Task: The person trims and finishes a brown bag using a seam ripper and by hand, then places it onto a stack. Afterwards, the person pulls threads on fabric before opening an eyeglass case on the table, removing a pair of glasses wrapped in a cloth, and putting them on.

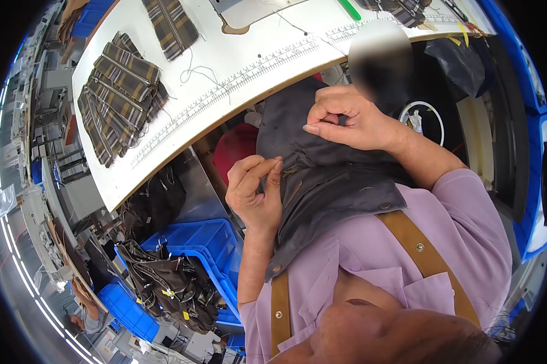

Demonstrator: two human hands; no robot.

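Observation:
My left hand (pixel 255 191) is closed, thumb and forefinger pressed together, in front of the dark grey apron (pixel 340 194) on my lap. Higher and to the right, my right hand (pixel 352 118) is also closed in a pinch near the table edge. Whatever the fingertips hold, if anything, is too small to make out. The hands are apart from each other. On the white table (pixel 212 103) lies a fanned pile of plaid fabric pieces with zippers (pixel 121 97). Another plaid zippered piece (pixel 170 27) lies further back, beside a loose thread (pixel 200 74).
Printed ruler scales run along the table's near edge. A green pen-like object (pixel 349 9) and more plaid pieces (pixel 401 9) lie at the back. To my left, dark bags (pixel 176 288) hang over a blue bin (pixel 206 242). A blurred round patch (pixel 381 60) covers part of the right side.

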